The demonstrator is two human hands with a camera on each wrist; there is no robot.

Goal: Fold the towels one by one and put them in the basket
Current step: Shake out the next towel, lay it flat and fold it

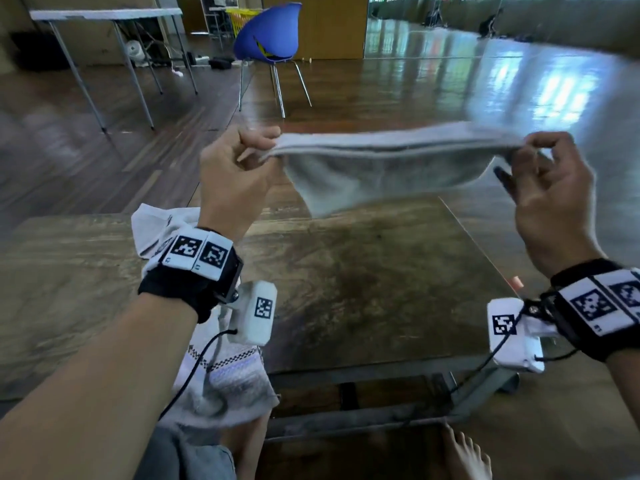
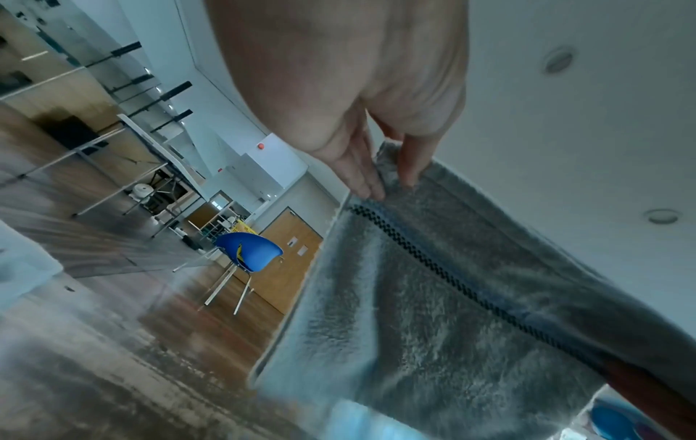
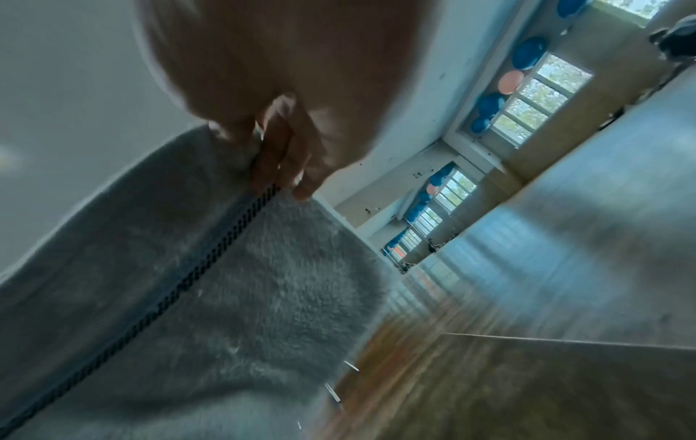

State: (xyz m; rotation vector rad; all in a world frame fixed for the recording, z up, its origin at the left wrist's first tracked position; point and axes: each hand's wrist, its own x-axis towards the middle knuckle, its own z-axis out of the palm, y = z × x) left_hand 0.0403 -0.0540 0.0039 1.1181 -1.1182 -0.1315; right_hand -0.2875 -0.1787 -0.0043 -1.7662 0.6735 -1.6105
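Note:
A grey towel hangs stretched in the air above the wooden table. My left hand pinches its left top corner and my right hand pinches its right top corner. The left wrist view shows the towel with a dark checkered stripe, its edge caught between thumb and fingers. In the right wrist view the same towel hangs from my pinching fingers. More pale towels lie in a heap on the table's near left, partly under my left forearm. No basket is in view.
A blue chair stands on the shiny wooden floor beyond the table. A folding table stands at the far left. Bare feet show under the table's near edge, by its metal frame.

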